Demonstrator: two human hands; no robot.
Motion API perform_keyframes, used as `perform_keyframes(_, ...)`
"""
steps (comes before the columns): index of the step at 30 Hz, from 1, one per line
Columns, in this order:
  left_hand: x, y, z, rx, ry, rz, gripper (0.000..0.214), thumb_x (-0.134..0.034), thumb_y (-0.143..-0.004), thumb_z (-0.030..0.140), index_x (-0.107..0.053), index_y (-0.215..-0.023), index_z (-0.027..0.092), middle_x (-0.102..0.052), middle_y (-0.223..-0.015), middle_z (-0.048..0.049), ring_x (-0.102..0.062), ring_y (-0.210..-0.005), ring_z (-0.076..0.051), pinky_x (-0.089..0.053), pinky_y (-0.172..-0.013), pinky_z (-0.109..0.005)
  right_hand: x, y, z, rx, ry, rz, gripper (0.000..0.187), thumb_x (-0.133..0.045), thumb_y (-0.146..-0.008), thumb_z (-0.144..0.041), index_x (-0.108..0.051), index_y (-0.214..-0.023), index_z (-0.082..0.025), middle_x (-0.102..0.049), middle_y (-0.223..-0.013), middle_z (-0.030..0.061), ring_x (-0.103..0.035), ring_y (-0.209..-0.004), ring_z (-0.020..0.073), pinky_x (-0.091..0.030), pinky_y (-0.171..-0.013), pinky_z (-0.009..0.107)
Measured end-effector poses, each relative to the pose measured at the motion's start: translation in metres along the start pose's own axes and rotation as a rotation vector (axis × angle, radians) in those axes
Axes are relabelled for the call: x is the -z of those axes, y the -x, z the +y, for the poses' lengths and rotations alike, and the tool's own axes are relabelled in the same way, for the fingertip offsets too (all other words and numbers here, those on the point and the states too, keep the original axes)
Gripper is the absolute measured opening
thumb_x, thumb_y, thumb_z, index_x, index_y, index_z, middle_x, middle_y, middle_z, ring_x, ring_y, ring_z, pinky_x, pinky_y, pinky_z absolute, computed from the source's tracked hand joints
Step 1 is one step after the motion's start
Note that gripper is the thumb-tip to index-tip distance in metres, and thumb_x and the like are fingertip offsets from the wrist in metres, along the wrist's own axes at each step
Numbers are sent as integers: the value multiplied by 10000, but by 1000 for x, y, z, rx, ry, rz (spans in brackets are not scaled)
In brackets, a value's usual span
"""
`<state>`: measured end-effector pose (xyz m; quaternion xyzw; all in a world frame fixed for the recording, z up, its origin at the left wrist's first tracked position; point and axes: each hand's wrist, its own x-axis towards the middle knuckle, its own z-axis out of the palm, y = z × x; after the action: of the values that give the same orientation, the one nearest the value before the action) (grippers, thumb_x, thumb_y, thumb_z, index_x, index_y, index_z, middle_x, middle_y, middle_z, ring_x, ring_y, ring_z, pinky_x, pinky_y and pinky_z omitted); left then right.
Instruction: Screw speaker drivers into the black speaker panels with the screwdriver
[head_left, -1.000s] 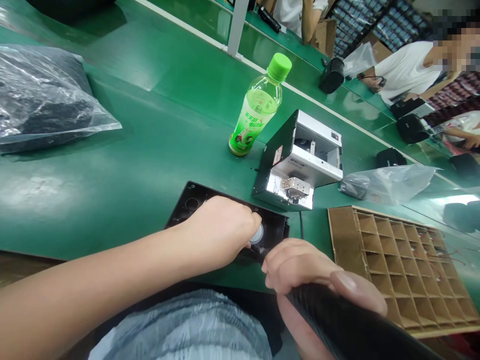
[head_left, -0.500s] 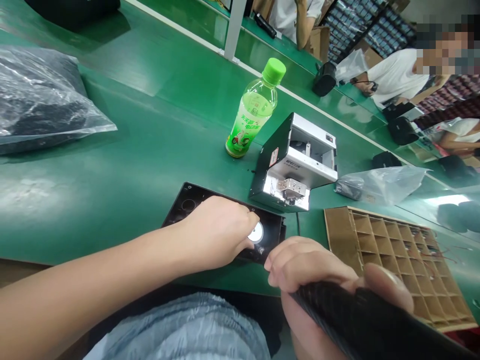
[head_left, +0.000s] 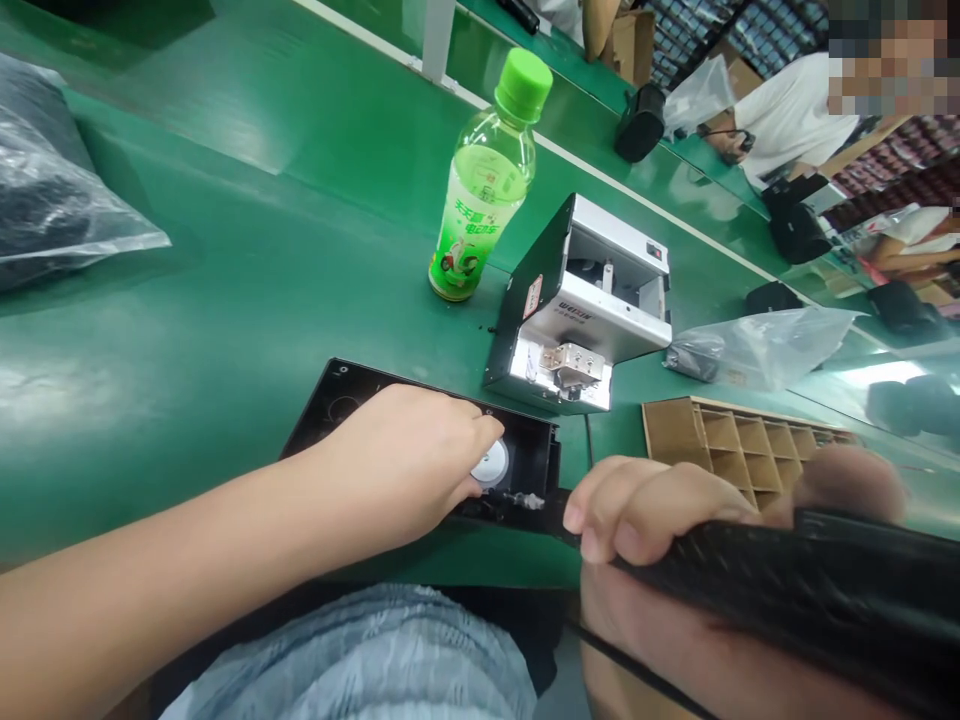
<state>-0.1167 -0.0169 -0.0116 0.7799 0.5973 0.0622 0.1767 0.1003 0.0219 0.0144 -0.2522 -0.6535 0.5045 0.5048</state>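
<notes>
My right hand is wrapped around a black electric screwdriver, whose body fills the lower right corner. The screwdriver's metal tip points left over the front of an open black plastic housing. This housing lies flat on the green table, with ring shapes moulded in its left end. My left hand lies across it, closed, fingers curled down inside beside a white round disc. What those fingers grip is hidden under the hand.
Behind the housing stands a silver and black screw feeder, with a green-capped drink bottle to its left. A divided cardboard box sits at right. Plastic bags lie at far left and right. People in white shirts sit across the table.
My right hand and the screwdriver have shifted right, bringing the tip into view over the housing. The housing and my left hand appear slightly further left as the view moves.
</notes>
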Motion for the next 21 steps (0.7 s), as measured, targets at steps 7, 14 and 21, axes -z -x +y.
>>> perform_keyframes(7, 1, -3, -2, 9, 11, -41, 180, -864, -905, 272, -704, -986, 254, -791, -951, 14, -782, -882, -285, -400, -640, -395, -13, -5, 16, 28, -229, 101, 597, -610, -996, -761, -714, -1412, -345, -730, -691, -21, -635, -495, 217, -603, -540, 427)
perform_keyframes(14, -2, 3, -5, 2, 45, 3, 164, -851, -931, 288, -740, -1050, 273, -798, -989, 23, -787, -924, -270, -476, -718, -390, -12, -8, 23, -22, -312, 45, 639, -656, -949, -777, -729, -1410, -340, -752, -694, 2, -612, -501, 219, -578, -527, 387)
perform_keyframes(21, -2, 13, 0, -145, -82, 220, 159, -827, -934, 228, -794, -1087, 258, -787, -1030, -24, -731, -824, -234, -432, -631, -366, -8, -14, 15, -43, -333, 104, 629, -732, -905, -768, -750, -1377, -353, -761, -680, 3, -633, -502, 238, -592, -538, 414)
